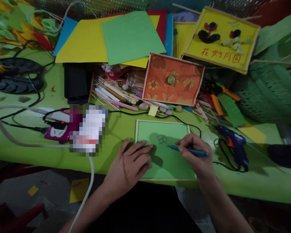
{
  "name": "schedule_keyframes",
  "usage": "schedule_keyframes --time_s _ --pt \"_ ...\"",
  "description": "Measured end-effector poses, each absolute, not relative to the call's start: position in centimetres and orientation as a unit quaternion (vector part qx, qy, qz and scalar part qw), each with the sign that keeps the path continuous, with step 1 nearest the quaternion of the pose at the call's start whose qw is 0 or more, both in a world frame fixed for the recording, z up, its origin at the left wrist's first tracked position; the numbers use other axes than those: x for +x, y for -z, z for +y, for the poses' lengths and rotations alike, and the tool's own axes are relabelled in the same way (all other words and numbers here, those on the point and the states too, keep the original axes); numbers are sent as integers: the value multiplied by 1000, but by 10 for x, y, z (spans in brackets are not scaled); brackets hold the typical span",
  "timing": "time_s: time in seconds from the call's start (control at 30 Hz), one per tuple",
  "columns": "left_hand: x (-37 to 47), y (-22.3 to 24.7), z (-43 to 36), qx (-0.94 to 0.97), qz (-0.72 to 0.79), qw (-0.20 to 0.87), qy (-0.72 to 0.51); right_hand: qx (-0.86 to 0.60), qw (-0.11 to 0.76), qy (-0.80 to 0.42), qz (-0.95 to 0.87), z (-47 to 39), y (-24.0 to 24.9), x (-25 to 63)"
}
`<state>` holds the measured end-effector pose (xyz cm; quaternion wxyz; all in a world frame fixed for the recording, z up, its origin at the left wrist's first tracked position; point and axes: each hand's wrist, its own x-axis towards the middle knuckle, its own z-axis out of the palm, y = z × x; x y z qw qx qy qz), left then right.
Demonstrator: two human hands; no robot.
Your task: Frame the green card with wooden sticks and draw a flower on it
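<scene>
A green sheet (169,165) with thin wooden strips along its edges lies near the front of the table. Several small rounded loops are drawn in dark line on its upper middle, forming a flower-like outline (162,139). My right hand (196,152) grips a blue-green marker (199,152), whose tip points left and rests on or just above the sheet, right below the drawing. Flat over the sheet's left edge, with fingers spread, is my left hand (133,163); it holds nothing.
Beyond the sheet lie a framed orange picture (160,76), pens and sticks (113,94) and coloured paper (133,38). A glue gun (235,142) with its cord is at the right, beside a green basket (269,90). At the left are a phone (89,129) and a power strip (59,129).
</scene>
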<state>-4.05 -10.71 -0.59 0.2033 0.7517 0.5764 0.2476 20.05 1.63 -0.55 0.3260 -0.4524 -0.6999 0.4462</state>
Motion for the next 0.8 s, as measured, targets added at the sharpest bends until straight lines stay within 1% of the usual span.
schedule_keyframes --time_s 0.3,0.8 --pt "-41 6 -106 754 573 206 -247 -448 311 -469 -695 14 5 200" --pt "-40 8 -108 758 573 192 -246 -445 291 -462 -710 15 -1 192"
